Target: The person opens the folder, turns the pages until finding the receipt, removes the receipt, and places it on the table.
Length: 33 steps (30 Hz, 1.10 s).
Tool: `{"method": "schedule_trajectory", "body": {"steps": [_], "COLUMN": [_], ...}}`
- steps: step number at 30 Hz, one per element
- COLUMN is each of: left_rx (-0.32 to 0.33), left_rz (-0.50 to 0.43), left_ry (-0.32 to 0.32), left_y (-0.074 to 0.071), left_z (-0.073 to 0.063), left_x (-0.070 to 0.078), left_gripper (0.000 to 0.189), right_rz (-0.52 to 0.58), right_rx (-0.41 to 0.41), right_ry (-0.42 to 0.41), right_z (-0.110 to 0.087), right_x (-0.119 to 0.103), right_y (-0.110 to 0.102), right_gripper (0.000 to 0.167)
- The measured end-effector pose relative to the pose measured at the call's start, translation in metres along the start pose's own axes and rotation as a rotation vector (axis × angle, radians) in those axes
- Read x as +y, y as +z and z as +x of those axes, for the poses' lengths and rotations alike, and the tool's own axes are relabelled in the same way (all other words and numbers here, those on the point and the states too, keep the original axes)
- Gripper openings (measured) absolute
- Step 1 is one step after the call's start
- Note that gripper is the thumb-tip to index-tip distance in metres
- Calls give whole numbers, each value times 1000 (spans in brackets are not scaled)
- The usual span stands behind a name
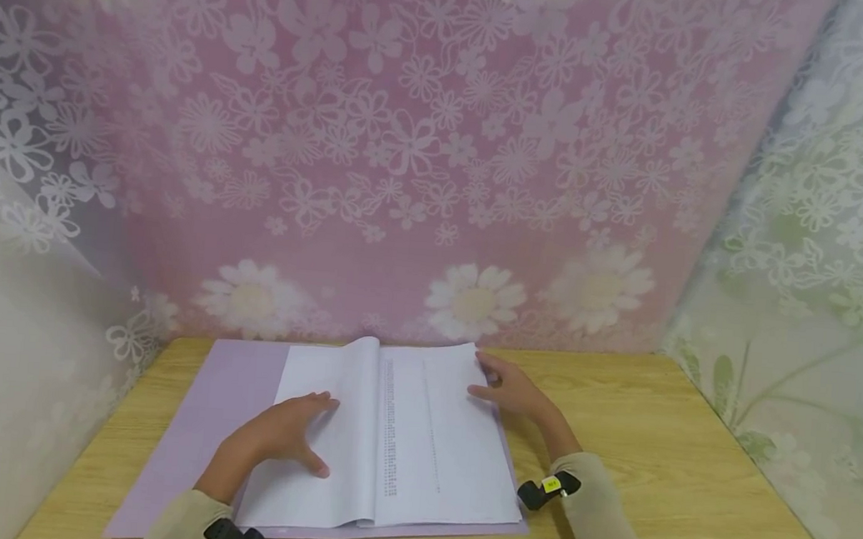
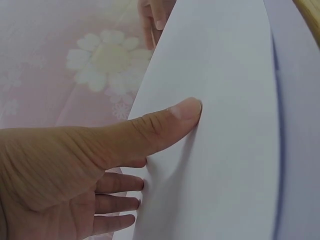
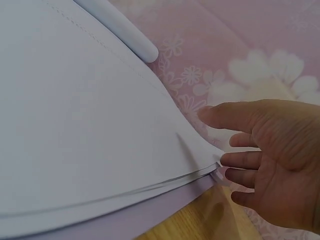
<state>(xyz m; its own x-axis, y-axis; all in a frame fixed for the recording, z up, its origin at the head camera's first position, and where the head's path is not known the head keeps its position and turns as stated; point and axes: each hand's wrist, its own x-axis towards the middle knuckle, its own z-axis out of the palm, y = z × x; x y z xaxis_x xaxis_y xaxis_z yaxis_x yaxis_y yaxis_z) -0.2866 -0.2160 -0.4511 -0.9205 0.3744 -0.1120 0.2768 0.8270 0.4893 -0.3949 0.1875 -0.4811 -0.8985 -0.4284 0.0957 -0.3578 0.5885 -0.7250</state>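
A stack of printed white sheets (image 1: 465,439) lies spread in an open lilac folder (image 1: 236,373). Small print runs in columns down the right-hand page, while the left page (image 2: 235,65) looks blank and bulges near the fold. Over that left page is my left hand (image 1: 277,430), its thumb stretched across the paper and its fingers loosely bent near the far edge. At the stack's upper right corner, my right hand (image 3: 285,165) has its thumb raised off the paper. Its fingertips are close to the slightly lifted corner; whether they touch it is unclear.
The folder rests on a wood-grain table (image 1: 616,424), near its back edge. Behind stands a pink floral curtain (image 1: 408,176), with pale floral sheeting (image 1: 828,289) along the right. A black wrist camera (image 1: 547,488) sits on the right sleeve.
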Motion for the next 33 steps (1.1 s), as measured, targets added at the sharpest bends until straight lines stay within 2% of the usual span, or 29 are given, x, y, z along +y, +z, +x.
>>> {"method": "schedule_trajectory", "body": {"steps": [7, 19, 26, 33], "left_rx": [-4, -19, -8, 0], "left_rz": [-10, -5, -20, -16], "left_ry": [14, 6, 3, 14], "left_y": [-2, 0, -1, -1], "left_z": [0, 0, -2, -2], "left_x": [1, -1, 2, 1], "left_gripper": [103, 104, 102, 101], "right_rz": [25, 301, 322, 336], "right_rx": [8, -81, -188, -379], "right_ry": [-15, -169, -134, -117], "right_z": [0, -2, -9, -14], "right_x": [-9, -16, -13, -18], "right_y": [-5, -22, -33, -36], "right_gripper": [75, 56, 65, 85]}}
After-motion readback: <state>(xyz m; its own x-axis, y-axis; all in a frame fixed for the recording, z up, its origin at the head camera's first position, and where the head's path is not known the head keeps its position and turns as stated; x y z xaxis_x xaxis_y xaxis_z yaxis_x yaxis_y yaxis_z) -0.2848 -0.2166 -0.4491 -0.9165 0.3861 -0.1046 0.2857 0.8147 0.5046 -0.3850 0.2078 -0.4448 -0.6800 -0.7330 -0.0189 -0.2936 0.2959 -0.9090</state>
